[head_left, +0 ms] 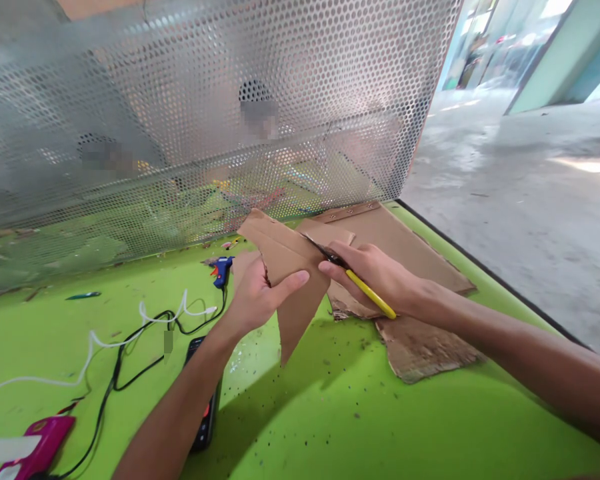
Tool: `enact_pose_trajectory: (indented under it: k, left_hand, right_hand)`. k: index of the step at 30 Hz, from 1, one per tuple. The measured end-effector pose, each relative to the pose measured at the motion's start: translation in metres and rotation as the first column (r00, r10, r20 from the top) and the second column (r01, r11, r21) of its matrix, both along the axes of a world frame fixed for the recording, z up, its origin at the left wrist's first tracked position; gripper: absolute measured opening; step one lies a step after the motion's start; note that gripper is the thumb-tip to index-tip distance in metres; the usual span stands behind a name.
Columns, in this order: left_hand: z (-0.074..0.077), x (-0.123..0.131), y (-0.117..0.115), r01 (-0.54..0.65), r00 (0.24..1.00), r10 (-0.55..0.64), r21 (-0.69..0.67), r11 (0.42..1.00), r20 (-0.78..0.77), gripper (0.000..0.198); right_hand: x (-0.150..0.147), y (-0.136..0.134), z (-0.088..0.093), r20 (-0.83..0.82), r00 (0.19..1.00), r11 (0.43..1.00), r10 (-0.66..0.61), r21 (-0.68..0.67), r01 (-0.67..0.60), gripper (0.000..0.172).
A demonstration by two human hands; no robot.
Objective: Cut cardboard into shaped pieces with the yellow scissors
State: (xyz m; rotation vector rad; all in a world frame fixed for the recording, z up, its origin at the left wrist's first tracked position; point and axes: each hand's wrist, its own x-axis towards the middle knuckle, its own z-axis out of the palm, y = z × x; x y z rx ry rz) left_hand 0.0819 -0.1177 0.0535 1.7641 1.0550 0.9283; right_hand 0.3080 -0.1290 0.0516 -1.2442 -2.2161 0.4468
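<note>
My left hand (pixel 257 293) grips a piece of brown cardboard (pixel 290 257), its thumb pressed on the face and its fingers behind. The piece is held above the table and tapers to a point at the bottom. My right hand (pixel 375 273) is closed around a yellow-handled tool (pixel 373 293) with a narrow dark metal tip. That tip lies against the upper right edge of the cardboard; whether it is a blade or jaws I cannot make out. More cardboard sheets (pixel 405 243) lie beneath and beyond my right hand, and a torn cardboard scrap (pixel 425 347) is under my right forearm.
A perforated metal panel (pixel 205 120) stands along the green table's (pixel 305 433) far side, with blurred people behind it. At left lie a blue glue gun (pixel 223 270), white cable (pixel 90 343), black cord (pixel 115 373), a phone (pixel 205 420) and a pink object (pixel 45 443).
</note>
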Motion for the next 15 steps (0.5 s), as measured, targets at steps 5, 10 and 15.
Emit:
enact_pose_trajectory:
  k: [5, 10, 15]
  left_hand:
    - [0.000, -0.008, 0.008, 0.015, 0.999, -0.014, 0.008, 1.000, -0.034, 0.043]
    - [0.000, -0.018, 0.014, 0.014, 0.994, -0.012, 0.020, 1.000, -0.108, 0.044]
    - [0.003, -0.024, 0.014, 0.069, 0.990, -0.077, -0.069, 0.995, -0.121, 0.047]
  right_hand:
    - [0.007, 0.002, 0.003, -0.027, 0.995, 0.995, 0.091, 0.054, -0.090, 0.040]
    - [0.018, 0.007, 0.015, -0.052, 0.999, 0.991, -0.002, 0.130, 0.009, 0.045]
    - [0.031, 0.015, 0.015, 0.049, 0.998, 0.986, 0.036, 0.164, -0.044, 0.035]
